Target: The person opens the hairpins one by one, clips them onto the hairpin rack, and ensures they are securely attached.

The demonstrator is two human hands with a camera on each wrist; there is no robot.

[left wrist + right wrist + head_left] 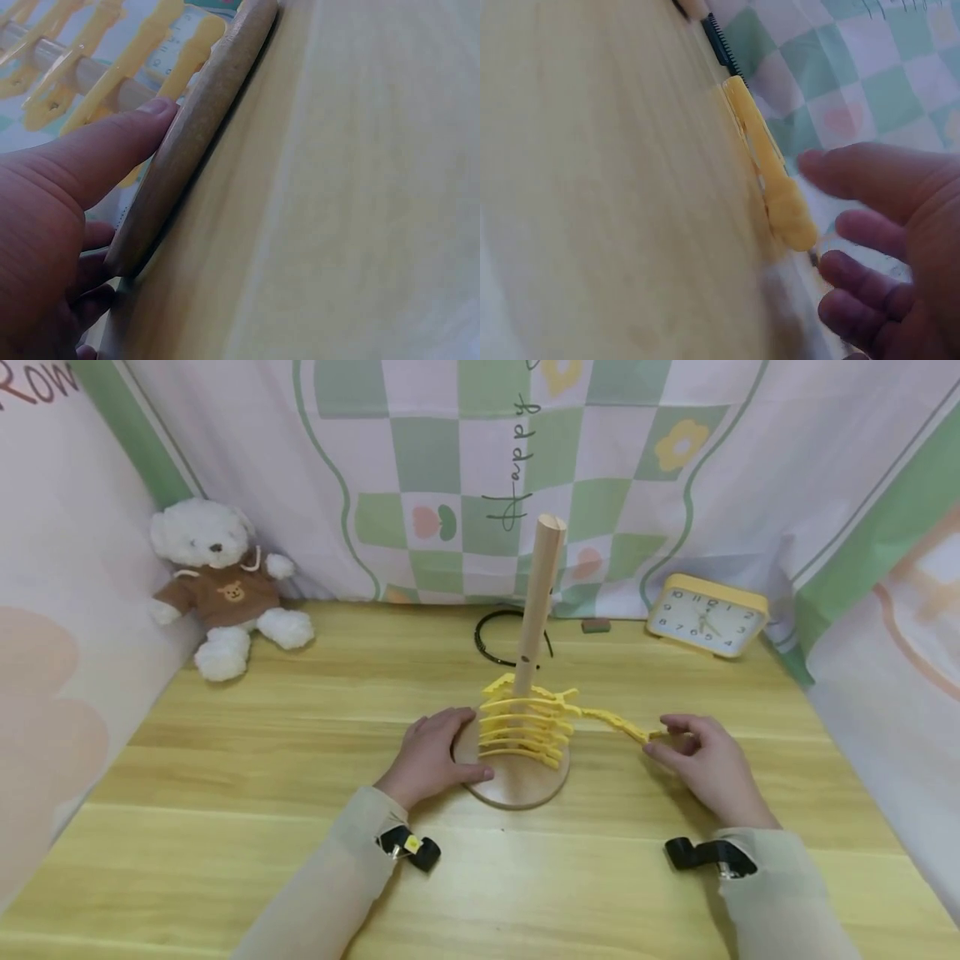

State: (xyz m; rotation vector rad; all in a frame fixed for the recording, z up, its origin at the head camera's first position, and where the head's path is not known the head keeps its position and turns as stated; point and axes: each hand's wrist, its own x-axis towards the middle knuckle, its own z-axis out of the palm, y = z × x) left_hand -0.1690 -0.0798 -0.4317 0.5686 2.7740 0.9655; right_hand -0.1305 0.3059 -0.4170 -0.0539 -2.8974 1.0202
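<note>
A round wooden base [517,789] carries an upright wooden post [542,597]. Several curved, rib-like yellow plastic pieces [525,721] are stacked around the foot of the post. My left hand [431,754] grips the base's left edge; in the left wrist view the thumb [112,150] lies against its rim. A long yellow piece [769,165] lies on the table right of the stand. At its near end is my right hand [705,764]; in the right wrist view, thumb and fingers are spread beside the piece with a gap between.
Behind the post lies a thin black loop [483,647], with a small dark block [596,626] to its right. A yellow clock [707,616] stands at the back right. A white teddy bear [217,585] sits at the back left, before the cloth backdrop [495,452].
</note>
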